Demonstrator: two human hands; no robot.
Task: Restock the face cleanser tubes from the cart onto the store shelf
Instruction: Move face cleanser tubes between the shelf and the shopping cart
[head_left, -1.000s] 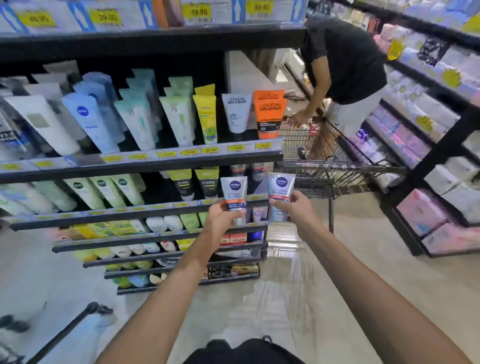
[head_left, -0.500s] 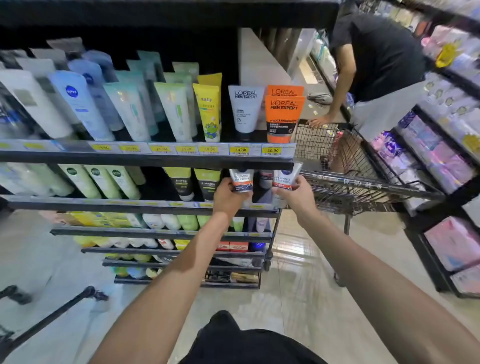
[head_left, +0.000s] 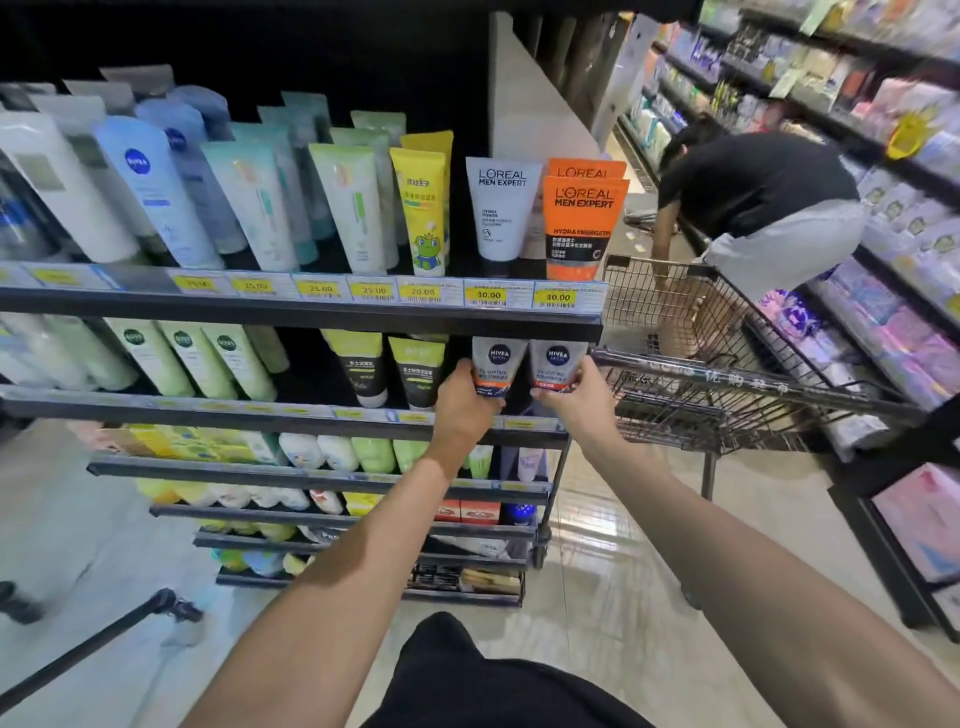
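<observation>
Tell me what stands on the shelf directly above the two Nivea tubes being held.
A white L'Oreal tube and an orange L'Oreal tube, with a second orange one behind. Anything further back is hidden.

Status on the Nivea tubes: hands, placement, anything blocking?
Left hand grips one Nivea tube, right hand the other. Both tubes upright at the second shelf, right end, under the orange L'Oreal tube. Nothing blocking.

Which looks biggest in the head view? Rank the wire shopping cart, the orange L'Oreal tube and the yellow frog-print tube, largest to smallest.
1. Wire shopping cart, plainly largest.
2. Orange L'Oreal tube and yellow frog-print tube: they look alike in height; the orange one looks wider, but the wide-angle lens makes that unsure, so I won't rank them.
</observation>
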